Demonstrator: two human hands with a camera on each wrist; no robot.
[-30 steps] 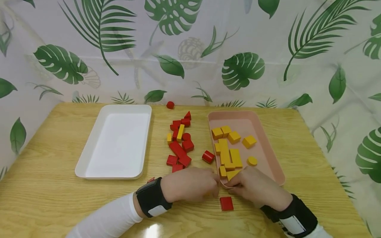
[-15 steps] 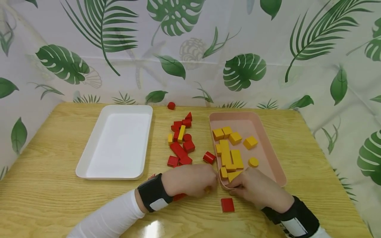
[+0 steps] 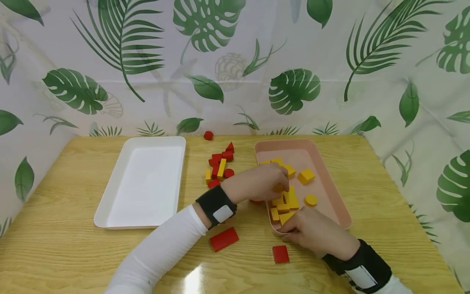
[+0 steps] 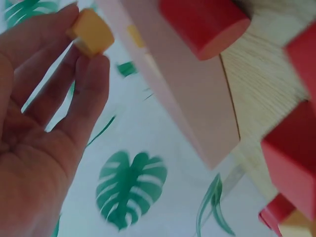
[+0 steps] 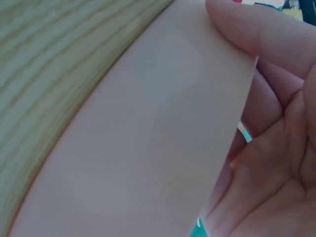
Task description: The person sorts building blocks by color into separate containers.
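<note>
My left hand [image 3: 258,181] is over the left side of the pink tray [image 3: 333,191]. It pinches a small yellow block [image 4: 95,32] between thumb and fingertips, clear of the tray's wall in the left wrist view. At the near left corner, my right hand [image 3: 318,232] grips the tray's rim, the thumb on one side of the wall and the fingers on the other. Inside the tray lie several yellow blocks [image 3: 291,200], some covered by the left hand. A yellow disc [image 3: 310,200] lies apart from them.
A white tray [image 3: 151,179] stands at the left. Between the trays is a cluster of red blocks [image 3: 227,156] with a yellow bar [image 3: 221,169] among them, partly behind the left arm. A red rectangular block [image 3: 224,239] and a red square block [image 3: 280,254] lie nearer the front.
My left hand has moved from the table by the tray's near left corner up and over the tray, carrying the yellow block. The right hand stays on the rim.
</note>
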